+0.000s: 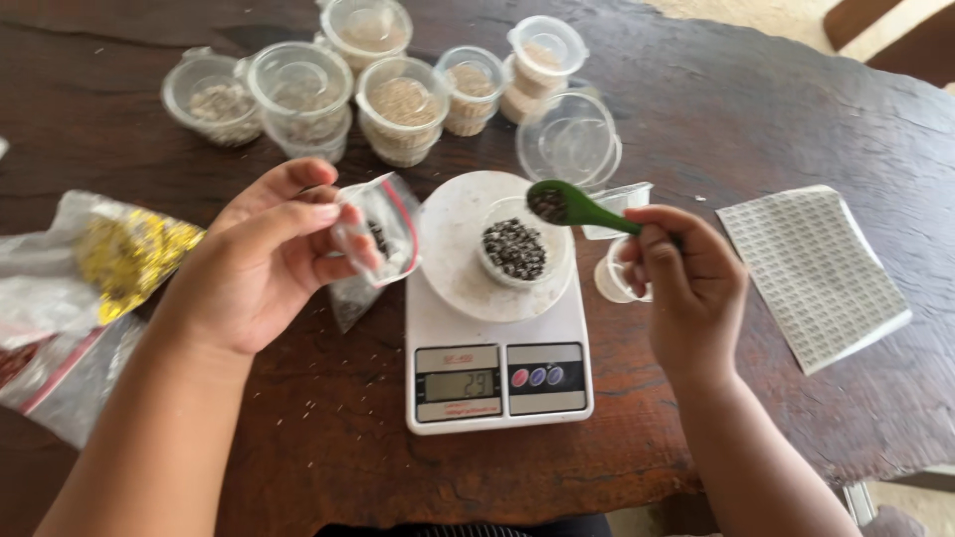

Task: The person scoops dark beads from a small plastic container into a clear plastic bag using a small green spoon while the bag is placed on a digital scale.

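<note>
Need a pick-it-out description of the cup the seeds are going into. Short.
Start at the white kitchen scale in the middle of the dark wooden table. On its round platform sits one small clear plastic cup, open, with dark speckled seeds inside, just under the green spoon held by the right hand. The other cups stand on the table and hold pale contents.

A small clear zip bag with a red seal strip [376, 239] is held just left of the white scale, whose grey rectangular display [459, 384] faces the viewer. Clear bags, one holding yellow contents [119, 254], lie far left. A white label sheet [814, 270] lies at right.
</note>
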